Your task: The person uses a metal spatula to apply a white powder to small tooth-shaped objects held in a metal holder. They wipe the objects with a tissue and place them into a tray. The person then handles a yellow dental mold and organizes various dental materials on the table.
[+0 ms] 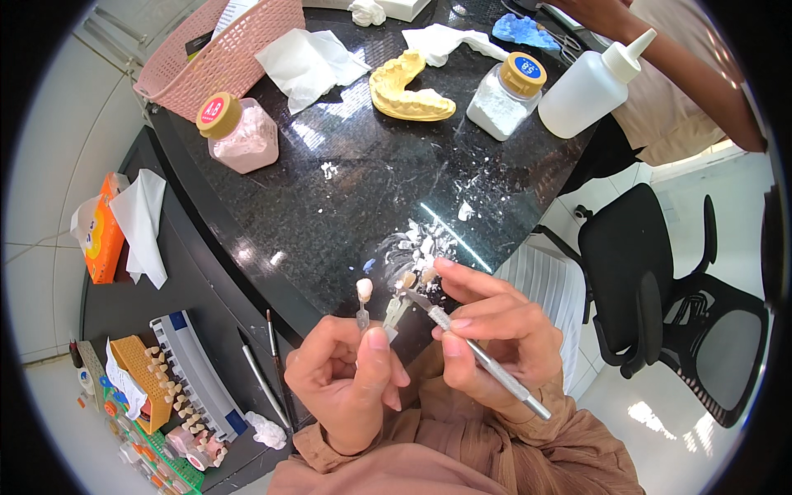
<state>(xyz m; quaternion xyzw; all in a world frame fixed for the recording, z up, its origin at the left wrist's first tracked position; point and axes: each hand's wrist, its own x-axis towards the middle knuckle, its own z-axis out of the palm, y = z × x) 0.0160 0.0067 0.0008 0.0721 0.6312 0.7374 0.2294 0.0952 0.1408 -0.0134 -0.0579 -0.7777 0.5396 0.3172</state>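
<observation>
My left hand (351, 375) is closed, pinching tooth shade tabs between thumb and fingers. One shade tab (364, 290) stands upright with a whitish tooth on a thin stem. Beside it a clear-stemmed tab (398, 308) leans right, its yellowish tooth partly hidden behind the blade. My right hand (503, 334) grips a silver craft knife (505, 378) with a knurled handle like a pen. The knife's tip is at or close to the leaning tab; contact is hard to tell. Beneath the tips, white shavings (425, 243) lie scattered on the black tabletop (330, 223).
Across the table are a pink powder jar (245, 136), yellow dental cast (404, 95), white powder jar (500, 107) and squeeze bottle (582, 95). At left lie a shade guide (194, 375), brushes (276, 351) and tissues (140, 223). Another person's arm (693, 82) reaches in, upper right, above a chair (635, 264).
</observation>
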